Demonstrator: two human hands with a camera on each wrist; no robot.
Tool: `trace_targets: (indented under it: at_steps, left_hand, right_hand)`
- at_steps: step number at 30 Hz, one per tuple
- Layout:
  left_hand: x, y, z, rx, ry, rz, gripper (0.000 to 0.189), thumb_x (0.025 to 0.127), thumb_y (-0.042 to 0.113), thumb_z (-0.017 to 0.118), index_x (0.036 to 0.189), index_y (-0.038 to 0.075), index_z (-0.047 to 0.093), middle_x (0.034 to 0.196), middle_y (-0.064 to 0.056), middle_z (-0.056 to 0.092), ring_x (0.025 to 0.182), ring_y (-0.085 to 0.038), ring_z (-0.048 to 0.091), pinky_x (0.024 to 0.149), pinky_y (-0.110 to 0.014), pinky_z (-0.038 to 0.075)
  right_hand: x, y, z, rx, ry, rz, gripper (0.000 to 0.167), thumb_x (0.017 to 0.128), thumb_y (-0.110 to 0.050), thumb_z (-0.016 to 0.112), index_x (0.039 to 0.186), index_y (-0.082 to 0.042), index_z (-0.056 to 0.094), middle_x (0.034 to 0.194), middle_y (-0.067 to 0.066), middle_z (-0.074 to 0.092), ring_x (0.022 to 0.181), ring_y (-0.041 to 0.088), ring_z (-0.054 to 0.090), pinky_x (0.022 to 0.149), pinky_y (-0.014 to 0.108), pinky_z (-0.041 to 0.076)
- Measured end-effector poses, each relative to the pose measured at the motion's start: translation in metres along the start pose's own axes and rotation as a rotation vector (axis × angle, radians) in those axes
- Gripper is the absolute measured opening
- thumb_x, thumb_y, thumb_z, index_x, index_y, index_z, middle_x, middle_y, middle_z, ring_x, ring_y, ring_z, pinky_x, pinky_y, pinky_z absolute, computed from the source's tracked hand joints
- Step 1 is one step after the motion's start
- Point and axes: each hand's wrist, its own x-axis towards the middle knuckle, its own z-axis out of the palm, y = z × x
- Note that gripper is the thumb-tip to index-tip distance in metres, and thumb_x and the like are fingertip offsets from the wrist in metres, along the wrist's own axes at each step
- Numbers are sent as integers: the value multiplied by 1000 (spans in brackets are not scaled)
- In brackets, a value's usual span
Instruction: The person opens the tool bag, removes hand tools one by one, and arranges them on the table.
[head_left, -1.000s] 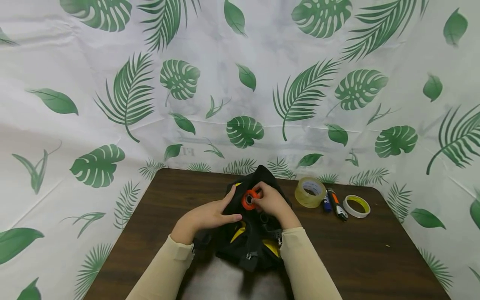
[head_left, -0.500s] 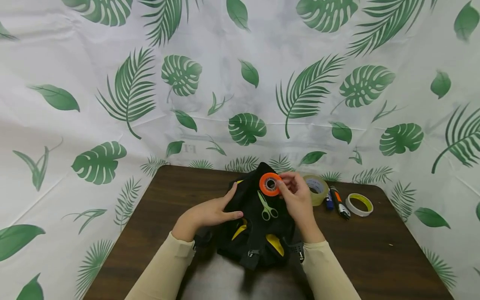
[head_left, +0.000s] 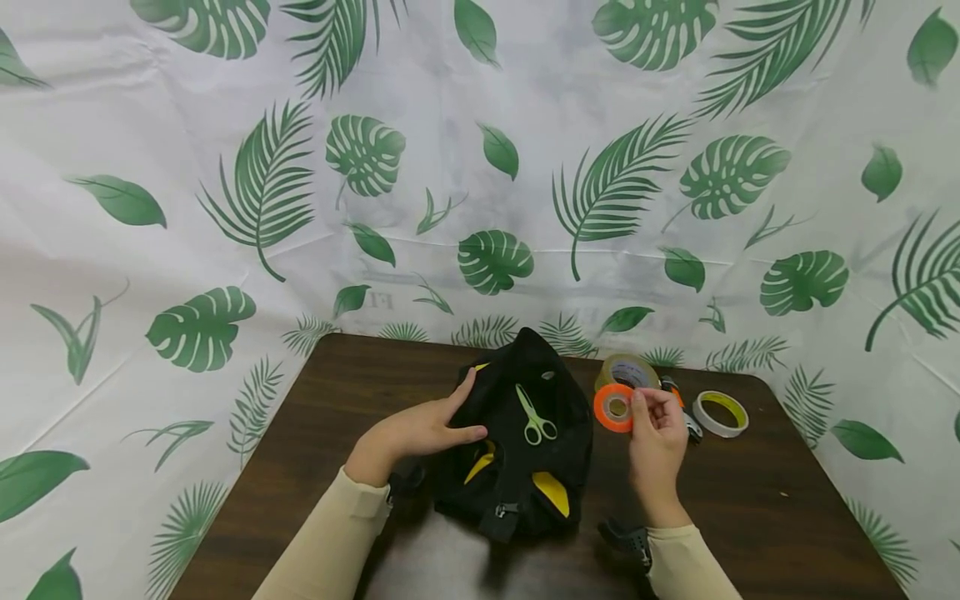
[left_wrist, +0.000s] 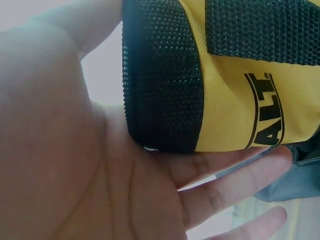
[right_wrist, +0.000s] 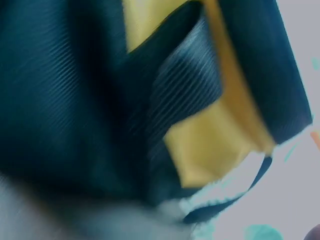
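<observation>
My left hand (head_left: 408, 433) rests against the left side of a black and yellow tool bag (head_left: 564, 379), thumb and fingers spread and fairly straight. In the left wrist view the bag's yellow side (left_wrist: 227, 115) shows part of a printed label, with my fingers (left_wrist: 235, 195) stretched along its edge. Light green scissors (head_left: 528, 407) lie on the bag's black fabric. To the right of the bag, my right hand (head_left: 662, 454) pinches an orange tape roll (head_left: 602, 410) by its edge, raised in front of a clear tape roll. The right wrist view is blurred and filled mostly by the bag (right_wrist: 200, 145).
Behind the orange roll stands the wide clear tape roll (head_left: 628, 367). An orange and black utility knife (head_left: 670, 386) is partly hidden by my right hand. Farther right lies a white tape roll (head_left: 718, 429) on the dark wooden table (head_left: 757, 500). A leaf-patterned sheet (head_left: 420, 283) hangs behind.
My right hand has carried the orange tape roll rightward from over the bag to beside it, uncovering the scissors. My left hand has stayed against the bag.
</observation>
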Motion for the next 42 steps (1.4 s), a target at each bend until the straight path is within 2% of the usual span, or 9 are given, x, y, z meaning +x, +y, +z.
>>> trace_targets:
  at_steps: [3, 10, 13, 16, 21, 25, 29, 35, 42]
  left_hand:
    - [1, 1, 1, -2, -2, -3, 108, 101, 77, 57, 173, 41, -15, 184, -3, 13, 165, -32, 35, 133, -57, 32]
    - [4, 0, 3, -2, -13, 0, 107, 101, 77, 57, 174, 41, -13, 184, -4, 14, 164, -32, 36, 133, -57, 33]
    - [4, -2, 3, 4, -17, -11, 107, 101, 78, 56, 173, 43, -14, 184, -4, 16, 164, -31, 38, 132, -57, 34]
    - [3, -2, 4, 5, -13, -16, 105, 101, 78, 56, 173, 44, -13, 183, -3, 17, 163, -31, 39, 132, -56, 34]
    - [2, 0, 4, 10, -8, -11, 105, 101, 78, 57, 173, 44, -12, 183, -3, 18, 164, -30, 38, 133, -56, 33]
    - [2, 1, 4, 14, -8, -6, 105, 101, 78, 56, 174, 42, -12, 183, -3, 18, 164, -31, 37, 133, -56, 33]
    - [2, 1, 5, 12, -3, -9, 103, 102, 76, 56, 173, 44, -12, 183, -4, 17, 164, -31, 37, 133, -56, 33]
    - [2, 2, 5, 7, 1, -12, 102, 103, 75, 56, 173, 44, -12, 183, -4, 17, 164, -31, 37, 133, -57, 33]
    - [3, 3, 5, 6, 1, -15, 102, 103, 74, 56, 173, 44, -12, 183, -4, 16, 164, -32, 38, 132, -57, 33]
  right_hand:
    - [-2, 13, -25, -79, 12, 58, 26, 106, -10, 72, 118, 13, 67, 85, -2, 67, 67, 7, 59, 57, 15, 49]
    - [-12, 39, -78, -181, -33, 331, 26, 107, -14, 71, 125, 4, 64, 82, -2, 70, 50, 12, 54, 42, 25, 47]
    - [-14, 45, -90, -262, -58, 428, 29, 108, -17, 71, 128, 2, 62, 84, -6, 71, 54, 11, 57, 45, 25, 50]
    - [-16, 47, -95, -370, -126, 481, 34, 108, -21, 72, 134, -2, 60, 88, -11, 70, 62, 9, 58, 51, 25, 52]
    - [-16, 47, -97, -506, -226, 443, 44, 105, -16, 76, 143, -4, 57, 101, -7, 69, 64, 7, 56, 54, 26, 52]
    - [-15, 47, -99, -526, -280, 425, 51, 102, -8, 77, 147, -2, 54, 117, 11, 69, 67, 5, 58, 55, 27, 55]
    - [-12, 46, -99, -548, -341, 426, 57, 101, -8, 79, 151, 0, 52, 131, 26, 63, 75, 3, 62, 59, 28, 60]
    - [-8, 45, -101, -612, -362, 436, 56, 102, -8, 78, 152, -1, 54, 138, 31, 61, 78, 3, 65, 61, 29, 63]
    - [-5, 48, -102, -572, -395, 448, 62, 101, -6, 79, 155, 4, 50, 137, 34, 61, 83, 4, 71, 70, 28, 66]
